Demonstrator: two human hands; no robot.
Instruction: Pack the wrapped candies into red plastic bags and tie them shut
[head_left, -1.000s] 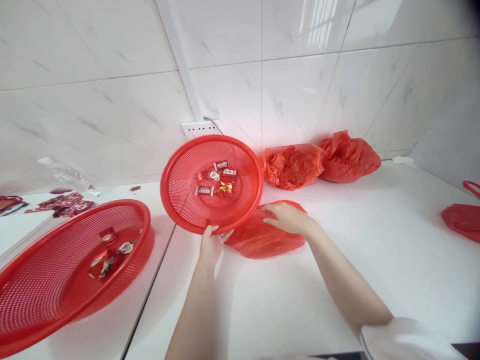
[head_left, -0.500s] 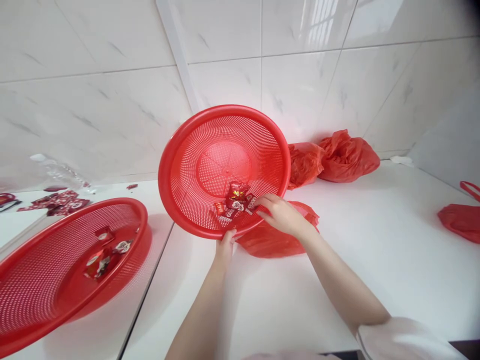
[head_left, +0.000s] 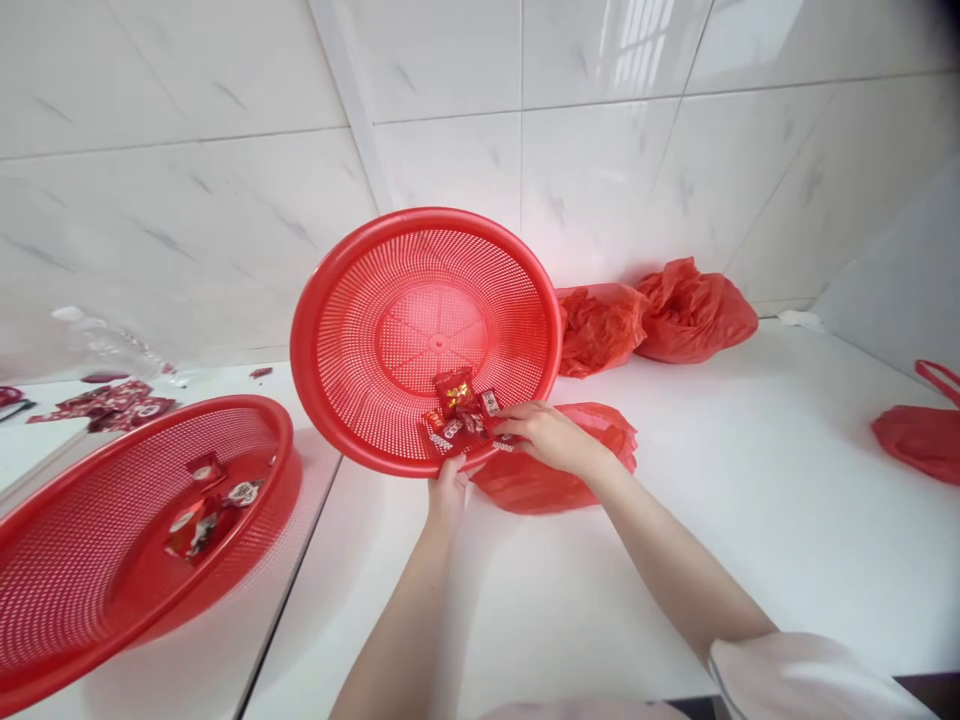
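Note:
A round red plastic basket (head_left: pixel 337 300) with mesh walls is tilted toward me above the white counter. My left hand (head_left: pixel 448 490) grips its lower rim, thumb on the inside. Several small red wrapped packets (head_left: pixel 454 393) lie heaped inside against the low side of the basket. Over the basket's right edge reaches my right hand (head_left: pixel 544 433), its fingers stretched out and slightly apart, touching the packets at the right of the heap. Below it, a red plastic bag (head_left: pixel 551 485) lies on the counter, partly hidden by the basket and my right arm.
A second red basket (head_left: pixel 274 420) at the left holds several packets. Behind it lie more red packets (head_left: pixel 112 402) and a clear plastic bottle (head_left: pixel 112 335). Filled red bags (head_left: pixel 694 315) stand along the tiled wall, and another red bag (head_left: pixel 919 440) lies far right.
The tilted basket has shifted a little to the left. The packets inside have moved against each other, and my right hand has come slightly left and lower among them.

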